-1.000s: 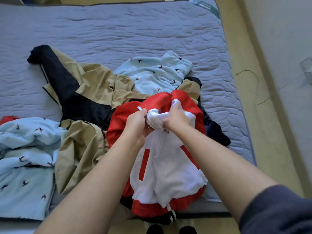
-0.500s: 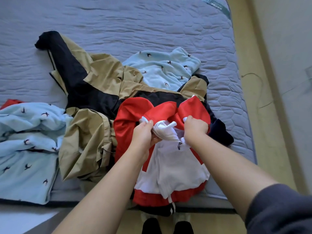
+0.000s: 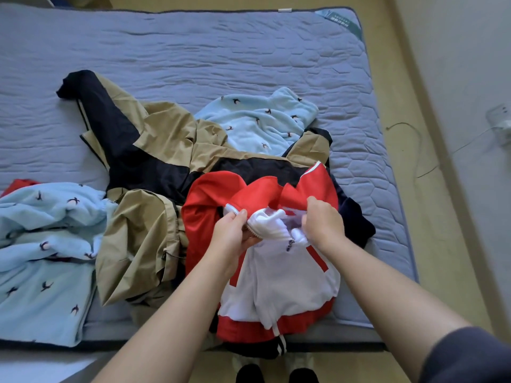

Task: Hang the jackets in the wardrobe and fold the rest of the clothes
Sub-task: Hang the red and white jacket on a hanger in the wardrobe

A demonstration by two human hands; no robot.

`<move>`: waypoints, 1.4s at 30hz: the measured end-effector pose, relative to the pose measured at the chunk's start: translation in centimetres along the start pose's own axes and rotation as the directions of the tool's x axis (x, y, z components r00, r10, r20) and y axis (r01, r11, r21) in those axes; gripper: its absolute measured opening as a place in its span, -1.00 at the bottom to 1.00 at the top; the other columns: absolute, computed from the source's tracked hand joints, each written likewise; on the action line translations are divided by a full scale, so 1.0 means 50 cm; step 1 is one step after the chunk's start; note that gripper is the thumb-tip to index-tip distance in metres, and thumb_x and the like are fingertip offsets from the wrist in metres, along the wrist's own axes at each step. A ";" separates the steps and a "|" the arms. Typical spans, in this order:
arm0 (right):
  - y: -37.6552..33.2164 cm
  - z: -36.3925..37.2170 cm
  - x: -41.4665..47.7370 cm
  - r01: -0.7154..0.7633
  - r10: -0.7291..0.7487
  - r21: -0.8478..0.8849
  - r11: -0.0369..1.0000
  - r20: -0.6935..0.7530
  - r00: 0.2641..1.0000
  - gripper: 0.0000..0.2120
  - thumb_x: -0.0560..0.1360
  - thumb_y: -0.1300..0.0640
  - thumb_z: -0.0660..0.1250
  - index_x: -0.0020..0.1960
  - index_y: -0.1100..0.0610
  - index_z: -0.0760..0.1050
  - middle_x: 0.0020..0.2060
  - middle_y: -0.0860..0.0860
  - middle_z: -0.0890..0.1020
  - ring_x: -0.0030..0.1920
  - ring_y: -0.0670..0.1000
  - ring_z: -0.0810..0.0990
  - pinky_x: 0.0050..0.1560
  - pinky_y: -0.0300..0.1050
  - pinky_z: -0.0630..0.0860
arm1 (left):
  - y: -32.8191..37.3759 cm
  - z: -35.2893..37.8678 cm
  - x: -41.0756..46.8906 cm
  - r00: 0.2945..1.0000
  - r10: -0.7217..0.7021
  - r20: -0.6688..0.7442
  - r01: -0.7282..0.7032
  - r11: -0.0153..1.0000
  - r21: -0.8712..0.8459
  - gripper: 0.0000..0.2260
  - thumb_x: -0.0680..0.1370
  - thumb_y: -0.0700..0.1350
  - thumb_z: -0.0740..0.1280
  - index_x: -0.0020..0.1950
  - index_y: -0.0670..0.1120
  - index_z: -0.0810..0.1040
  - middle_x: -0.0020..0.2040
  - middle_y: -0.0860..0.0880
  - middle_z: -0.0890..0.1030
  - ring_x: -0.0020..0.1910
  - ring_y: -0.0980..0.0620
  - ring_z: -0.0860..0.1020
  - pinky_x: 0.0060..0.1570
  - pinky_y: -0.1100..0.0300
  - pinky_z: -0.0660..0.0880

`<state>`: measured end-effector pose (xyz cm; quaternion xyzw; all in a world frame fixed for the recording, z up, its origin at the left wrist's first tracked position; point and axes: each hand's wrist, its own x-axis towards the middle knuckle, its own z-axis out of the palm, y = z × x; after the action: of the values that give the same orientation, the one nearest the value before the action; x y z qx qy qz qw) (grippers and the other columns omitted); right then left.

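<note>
At the near edge of the mattress lay the red and white jacket, its hem hanging over that edge, while the left hand pinched the white zipper edge at its collar and the right hand gripped the bunched white collar opposite. Left of it and partly under it sprawled a tan and navy jacket. One light blue bird-print garment lay at the near left edge and another farther back, mid-mattress.
</note>
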<state>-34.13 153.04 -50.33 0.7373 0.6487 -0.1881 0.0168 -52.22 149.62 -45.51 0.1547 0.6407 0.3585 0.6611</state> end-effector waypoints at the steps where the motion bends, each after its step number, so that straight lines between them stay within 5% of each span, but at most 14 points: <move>1: -0.003 -0.012 -0.005 -0.171 0.178 0.309 0.936 0.007 0.984 -0.86 0.51 0.18 0.28 0.01 0.24 0.49 -0.04 0.19 0.62 -0.02 0.22 0.57 -0.08 -0.04 0.42 | -0.001 -0.009 0.002 1.000 -0.010 -0.006 0.009 0.999 -0.042 -0.79 0.66 -0.14 0.13 0.00 -0.20 0.52 -0.14 -0.13 0.63 -0.27 0.02 0.63 -0.34 0.20 0.59; 3: -0.017 -0.051 -0.012 -0.380 0.367 0.796 0.470 0.215 0.905 -0.80 0.46 0.14 0.41 0.01 0.25 0.57 -0.06 0.16 0.66 -0.03 0.16 0.61 0.01 -0.02 0.51 | 0.006 -0.020 -0.006 0.999 -0.045 -0.012 0.043 0.989 -0.144 -0.76 0.67 -0.14 0.10 0.10 -0.24 0.51 -0.08 -0.15 0.63 -0.22 0.01 0.64 -0.31 0.20 0.60; 5: -0.037 -0.106 -0.028 -0.450 0.315 0.890 -0.077 0.450 0.836 -0.86 0.46 0.25 0.39 0.02 0.23 0.58 -0.08 0.13 0.65 -0.07 0.09 0.63 0.05 -0.02 0.56 | 0.027 -0.023 -0.031 0.995 -0.092 -0.036 0.079 0.957 -0.278 -0.73 0.68 -0.14 0.08 0.17 -0.26 0.49 -0.04 -0.17 0.61 -0.18 -0.01 0.63 -0.26 0.17 0.60; 6: -0.049 -0.143 -0.041 -0.446 0.276 0.857 -0.258 0.507 0.816 -0.93 0.49 0.30 0.33 -0.04 0.21 0.56 -0.13 0.10 0.62 -0.13 0.05 0.60 0.04 -0.05 0.54 | 0.047 -0.021 -0.053 0.993 -0.113 -0.041 0.091 0.931 -0.354 -0.72 0.69 -0.14 0.07 0.20 -0.28 0.48 -0.03 -0.18 0.61 -0.17 -0.02 0.62 -0.20 0.15 0.59; 10: -0.087 -0.292 -0.127 -0.414 0.215 0.754 -0.510 0.578 0.787 -0.75 0.48 0.34 0.11 -0.32 0.11 0.29 -0.39 0.00 0.37 -0.36 -0.02 0.37 -0.18 -0.12 0.41 | 0.141 -0.018 -0.172 0.982 -0.184 -0.044 0.134 0.841 -0.525 -0.62 0.70 -0.09 -0.01 0.37 -0.29 0.36 0.28 -0.24 0.51 0.03 -0.12 0.57 0.14 0.04 0.43; 14: -0.140 -0.424 -0.243 -0.400 0.106 0.759 -0.514 0.519 0.848 -0.70 0.52 0.24 0.24 -0.36 0.11 0.28 -0.54 -0.05 0.34 -0.51 -0.10 0.33 -0.35 -0.26 0.32 | 0.217 -0.018 -0.328 0.983 -0.179 0.031 0.164 0.801 -0.576 -0.53 0.66 0.12 0.06 0.12 -0.28 0.51 0.19 -0.24 0.53 0.17 -0.15 0.52 0.29 -0.02 0.39; 18: -0.177 -0.557 -0.346 -0.353 -0.047 0.785 -0.509 0.384 0.922 -0.69 0.61 0.01 0.18 -0.24 0.14 0.40 -0.41 -0.01 0.44 -0.41 -0.08 0.45 -0.37 -0.27 0.48 | 0.260 -0.019 -0.487 0.999 -0.033 0.012 0.033 0.790 -0.613 -0.64 0.57 -0.01 0.30 -0.37 -0.16 0.57 -0.40 -0.09 0.59 -0.33 0.00 0.62 -0.18 0.10 0.61; 21: -0.186 -0.630 -0.398 -0.389 -0.193 0.761 -0.519 0.339 0.921 -0.65 0.64 -0.02 0.11 -0.07 0.21 0.51 -0.27 0.07 0.61 -0.31 -0.02 0.62 -0.34 -0.20 0.59 | 0.276 -0.028 -0.583 0.998 0.057 -0.022 -0.057 0.735 -0.675 -0.68 0.57 0.08 0.28 -0.18 -0.17 0.54 -0.35 -0.10 0.62 -0.31 -0.01 0.63 -0.01 0.06 0.51; 24: -0.190 -0.676 -0.442 -0.438 -0.368 0.801 -0.409 0.294 0.882 -0.64 0.64 0.02 0.12 -0.07 0.24 0.56 -0.29 0.07 0.68 -0.33 -0.02 0.67 -0.31 -0.18 0.61 | 0.268 -0.034 -0.673 0.970 0.195 -0.147 -0.240 0.649 -0.722 -0.59 0.59 0.17 0.17 -0.09 -0.17 0.55 -0.28 -0.11 0.64 -0.28 -0.01 0.63 -0.06 0.07 0.54; 28: -0.178 -0.710 -0.494 -0.377 -0.506 0.905 -0.198 0.235 0.830 -0.74 0.61 0.08 0.20 -0.10 0.20 0.58 -0.31 0.03 0.69 -0.32 -0.05 0.67 -0.33 -0.20 0.59 | 0.210 -0.005 -0.804 0.808 0.309 -0.502 -0.580 0.569 -0.583 -0.54 0.61 0.20 0.11 0.03 -0.15 0.57 -0.15 -0.11 0.68 -0.19 0.00 0.66 -0.20 0.13 0.58; 32: -0.159 -0.728 -0.566 -0.286 -0.622 0.958 -0.034 0.204 0.756 -0.81 0.57 0.07 0.29 -0.02 0.18 0.60 -0.22 0.04 0.71 -0.21 -0.02 0.69 -0.22 -0.10 0.56 | 0.114 0.036 -0.949 0.453 0.277 -0.848 -0.782 0.579 -0.229 -0.66 0.61 0.19 0.15 -0.08 -0.01 0.58 -0.11 -0.03 0.69 -0.10 -0.01 0.66 -0.13 0.08 0.58; 34: -0.160 -0.739 -0.625 -0.259 -0.687 0.966 0.000 0.189 0.702 -0.82 0.57 0.09 0.29 0.05 0.17 0.58 -0.20 0.04 0.71 -0.17 -0.01 0.70 -0.21 -0.10 0.56 | 0.071 0.047 -1.021 0.352 0.278 -0.894 -0.821 0.551 -0.152 -0.67 0.61 0.18 0.17 -0.09 -0.01 0.59 -0.13 -0.02 0.70 -0.10 -0.02 0.67 -0.13 0.07 0.59; 39: -0.186 -0.760 -0.822 -0.288 -0.866 0.955 0.067 0.199 0.459 -0.87 0.55 0.11 0.31 -0.04 0.13 0.60 -0.18 0.06 0.71 -0.12 0.03 0.70 -0.09 -0.04 0.62 | -0.049 0.041 -1.223 0.535 0.094 -0.839 -0.839 0.173 -0.516 -0.58 0.59 0.19 0.19 0.06 -0.15 0.58 -0.11 -0.13 0.71 -0.19 -0.05 0.69 -0.20 0.01 0.55; 42: -0.201 -0.751 -0.960 -0.314 -0.917 0.936 0.159 0.257 0.304 -0.85 0.55 0.11 0.31 -0.01 0.16 0.60 -0.21 0.06 0.71 -0.15 0.03 0.70 -0.06 0.00 0.61 | -0.149 0.050 -1.349 0.491 0.048 -0.870 -0.871 0.041 -0.489 -0.56 0.58 0.19 0.20 -0.03 -0.18 0.60 -0.18 -0.17 0.70 -0.27 -0.10 0.69 -0.32 0.00 0.61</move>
<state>-38.41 119.12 1.12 0.1421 0.4402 -0.8760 -0.1364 -42.50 99.75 -0.44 -0.1839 0.3679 0.8984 0.1541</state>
